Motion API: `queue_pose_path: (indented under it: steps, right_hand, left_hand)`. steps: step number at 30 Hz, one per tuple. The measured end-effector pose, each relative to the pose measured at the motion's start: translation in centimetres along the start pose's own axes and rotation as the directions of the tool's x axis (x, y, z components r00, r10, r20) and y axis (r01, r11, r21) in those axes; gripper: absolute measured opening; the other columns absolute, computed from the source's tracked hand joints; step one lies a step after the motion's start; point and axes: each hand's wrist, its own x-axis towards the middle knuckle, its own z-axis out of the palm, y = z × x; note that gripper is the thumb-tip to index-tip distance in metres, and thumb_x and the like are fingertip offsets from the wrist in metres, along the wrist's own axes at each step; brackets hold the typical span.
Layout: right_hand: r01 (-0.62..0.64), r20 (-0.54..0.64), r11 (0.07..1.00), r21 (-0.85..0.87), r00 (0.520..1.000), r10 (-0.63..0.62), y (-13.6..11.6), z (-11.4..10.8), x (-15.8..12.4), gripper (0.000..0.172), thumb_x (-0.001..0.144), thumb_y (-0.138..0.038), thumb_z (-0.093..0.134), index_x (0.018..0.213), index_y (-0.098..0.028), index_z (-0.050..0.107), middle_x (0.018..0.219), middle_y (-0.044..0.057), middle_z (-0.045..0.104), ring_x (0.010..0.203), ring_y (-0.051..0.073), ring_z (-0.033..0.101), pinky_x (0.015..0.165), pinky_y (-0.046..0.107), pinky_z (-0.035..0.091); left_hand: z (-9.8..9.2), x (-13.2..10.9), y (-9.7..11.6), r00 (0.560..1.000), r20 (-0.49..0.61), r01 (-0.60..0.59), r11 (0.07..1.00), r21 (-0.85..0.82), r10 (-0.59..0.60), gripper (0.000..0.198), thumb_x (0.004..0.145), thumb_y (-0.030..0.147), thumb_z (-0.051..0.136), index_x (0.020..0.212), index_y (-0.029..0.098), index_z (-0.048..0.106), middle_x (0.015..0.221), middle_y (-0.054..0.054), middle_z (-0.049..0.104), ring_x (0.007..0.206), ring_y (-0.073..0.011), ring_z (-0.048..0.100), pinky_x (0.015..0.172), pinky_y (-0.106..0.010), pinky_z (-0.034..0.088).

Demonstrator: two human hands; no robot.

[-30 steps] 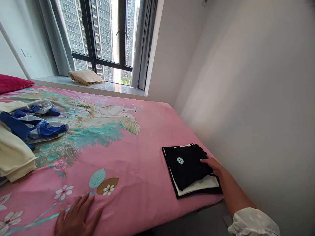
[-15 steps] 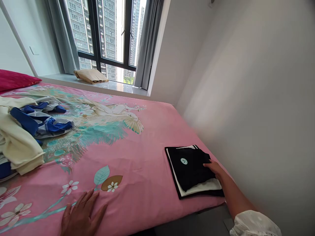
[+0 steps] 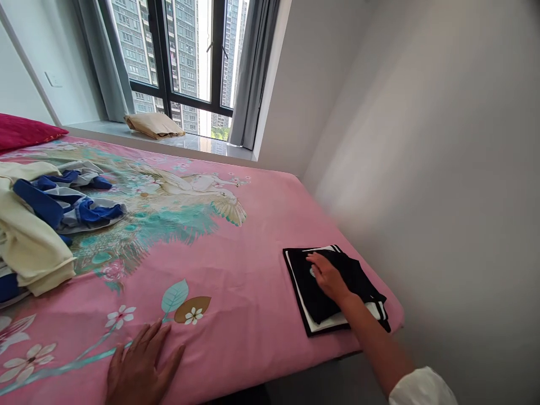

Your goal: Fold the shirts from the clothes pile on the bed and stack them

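Observation:
A stack of folded clothes, black and white, lies near the bed's right corner, with a black garment on top. Over this top garment is my right hand, its fingers apart and holding nothing, partly covering the small round white emblem. White stripes show at the garment's right edge. My left hand rests flat on the pink bedsheet at the lower left, fingers spread, beside a printed leaf and flower.
Rumpled cream clothing and blue-and-white clothing lie at the bed's left. A red pillow is behind them. On the windowsill sits a tan folded item. A wall rises at the right.
My right hand has moved left from the black garment's right edge to its emblem. More of the striped right edge now shows. My left hand has stayed in place.

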Motion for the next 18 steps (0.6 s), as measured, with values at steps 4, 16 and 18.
queue_pose_path:
  steps: [4,16,18]
  right_hand:
    - [0.042,0.258,0.979,-0.2,0.966,0.012,-1.5,4.4,-0.4,0.06,0.09,-0.047,0.034,0.144,-0.022,0.028,0.151,0.006,0.024,0.141,0.022,0.014,0.113,0.05,0.005]
    - [-0.085,0.249,0.972,-0.22,0.958,0.14,-1.1,5.7,2.4,0.054,0.095,-0.045,0.021,0.144,-0.023,0.027,0.153,0.002,0.019,0.142,0.02,0.007,0.113,0.049,0.0]
    - [-0.096,0.283,0.969,-0.228,0.946,0.16,-1.0,6.3,2.6,0.054,0.094,-0.045,0.025,0.144,-0.024,0.027,0.153,0.002,0.019,0.142,0.021,0.008,0.112,0.051,-0.002]
  left_hand:
    - [0.0,-0.1,0.0,1.0,-0.009,-0.003,1.0,0.005,0.003,0.057,0.077,0.052,0.039,0.119,0.019,0.058,0.134,-0.009,0.054,0.131,-0.0252,0.037,0.113,-0.047,0.01]
    - [-0.2,-0.2,0.2,1.0,-0.011,0.012,1.0,-0.01,-0.012,0.055,0.078,0.051,0.04,0.118,0.018,0.059,0.132,-0.01,0.055,0.129,-0.0262,0.04,0.113,-0.047,0.012]
    - [-0.2,-0.1,0.2,1.0,-0.004,0.007,1.0,-0.007,-0.007,0.055,0.078,0.051,0.041,0.119,0.018,0.058,0.133,-0.01,0.055,0.129,-0.0267,0.04,0.113,-0.047,0.013]
